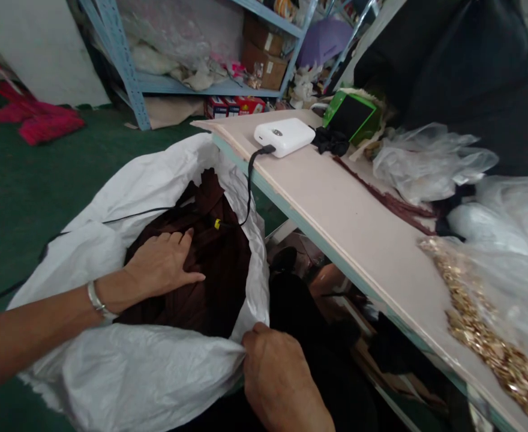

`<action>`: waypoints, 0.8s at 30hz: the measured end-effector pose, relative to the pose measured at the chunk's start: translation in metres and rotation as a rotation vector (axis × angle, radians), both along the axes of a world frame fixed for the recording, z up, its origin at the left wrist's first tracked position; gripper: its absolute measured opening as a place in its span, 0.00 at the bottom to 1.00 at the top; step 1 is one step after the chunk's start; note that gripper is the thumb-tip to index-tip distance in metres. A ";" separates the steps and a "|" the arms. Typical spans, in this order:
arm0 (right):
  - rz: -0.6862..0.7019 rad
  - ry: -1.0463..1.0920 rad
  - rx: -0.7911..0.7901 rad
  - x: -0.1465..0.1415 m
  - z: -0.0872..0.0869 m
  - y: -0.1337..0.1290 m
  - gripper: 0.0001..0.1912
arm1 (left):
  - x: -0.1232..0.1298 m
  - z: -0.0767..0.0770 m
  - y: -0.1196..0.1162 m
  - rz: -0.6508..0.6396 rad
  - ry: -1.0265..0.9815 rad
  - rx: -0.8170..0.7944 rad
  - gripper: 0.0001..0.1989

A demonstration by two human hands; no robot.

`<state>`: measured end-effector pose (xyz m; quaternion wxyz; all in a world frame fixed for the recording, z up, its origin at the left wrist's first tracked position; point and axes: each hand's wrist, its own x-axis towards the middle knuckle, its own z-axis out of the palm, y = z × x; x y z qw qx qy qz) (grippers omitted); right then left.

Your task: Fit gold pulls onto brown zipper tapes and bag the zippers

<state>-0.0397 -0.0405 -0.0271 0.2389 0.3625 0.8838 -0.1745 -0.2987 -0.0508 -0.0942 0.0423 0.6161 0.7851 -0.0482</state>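
Observation:
A large white woven sack (124,372) stands with its mouth wide, dark brown fabric (216,282) filling its inside. My left hand (162,261), a silver bangle at its wrist, reaches in and lies on the fabric with fingers spread. At the sack's near right rim, my right hand (282,372) is closed, pinching the white edge. A small yellow tag (218,224) shows by the fabric, next to a black cable (249,186) that runs over the sack.
To the right is a table (336,210) with a white power bank (285,137), a green box (351,117), clear plastic bags (435,162) and gold-coloured metal pieces (489,330). Behind stands a blue shelf rack (210,86). A red mop (43,120) lies on the green floor.

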 end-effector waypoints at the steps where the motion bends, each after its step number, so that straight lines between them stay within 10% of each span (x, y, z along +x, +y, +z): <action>1: -0.021 0.006 -0.007 0.002 0.001 0.000 0.17 | 0.004 -0.002 -0.003 -0.009 0.006 0.010 0.49; 11: -0.133 0.033 -0.042 0.010 0.017 0.011 0.14 | 0.034 -0.007 -0.021 -0.140 -0.045 0.113 0.45; 17: -0.259 -0.058 0.057 0.024 0.024 0.011 0.13 | 0.052 0.007 -0.008 -0.498 -0.196 0.144 0.16; 24: -0.288 -0.051 0.052 0.031 0.037 0.004 0.09 | 0.070 -0.041 0.002 -0.869 -0.344 0.031 0.22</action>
